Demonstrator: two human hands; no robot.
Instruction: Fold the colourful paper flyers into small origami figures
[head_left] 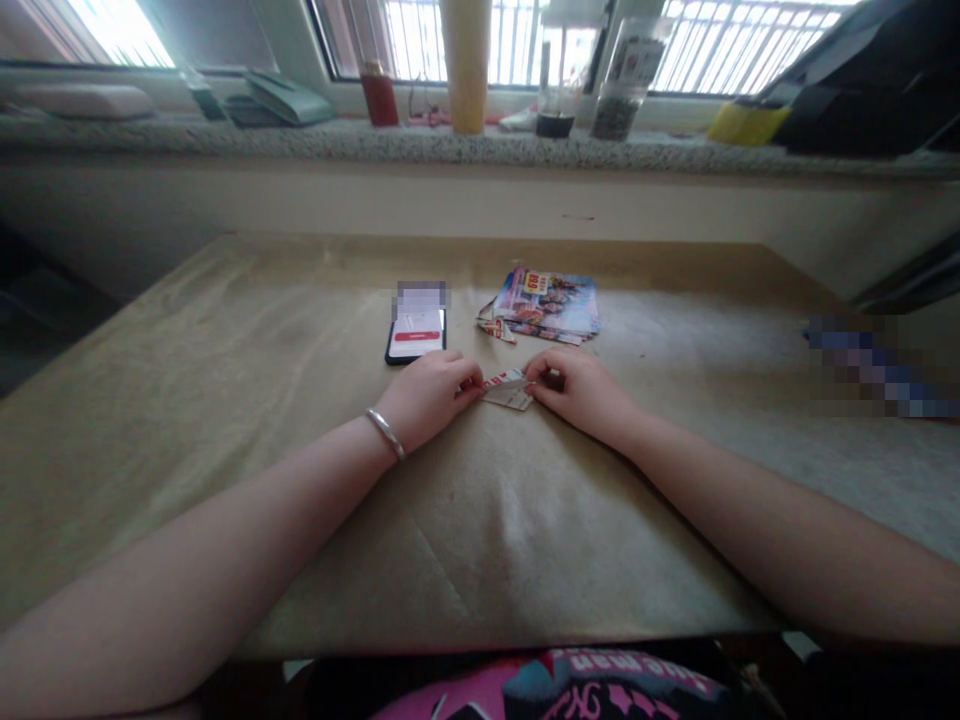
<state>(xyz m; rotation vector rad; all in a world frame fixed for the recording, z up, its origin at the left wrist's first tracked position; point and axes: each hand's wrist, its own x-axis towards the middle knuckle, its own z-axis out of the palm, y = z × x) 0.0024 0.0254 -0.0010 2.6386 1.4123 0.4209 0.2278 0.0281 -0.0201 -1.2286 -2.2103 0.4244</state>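
A small folded piece of printed paper (507, 390), whitish with red marks, lies low over the table between my two hands. My left hand (439, 393), with a silver bangle at the wrist, pinches the paper's left end. At the opposite end, the thumb and forefinger of my right hand (574, 388) are closed on its right corner. Just beyond sits another folded paper piece (496, 328), against a stack of colourful printed leaflets (551, 303). A phone (417, 325) with a lit screen lies beyond my left hand.
A beige cloth covers the table (225, 400). At the right edge is a blurred-out bluish item (877, 365). The stone windowsill (315, 142) behind holds a red jar (379, 95), a yellow cylinder (468, 70), clear containers (628, 80) and a yellow object (746, 122).
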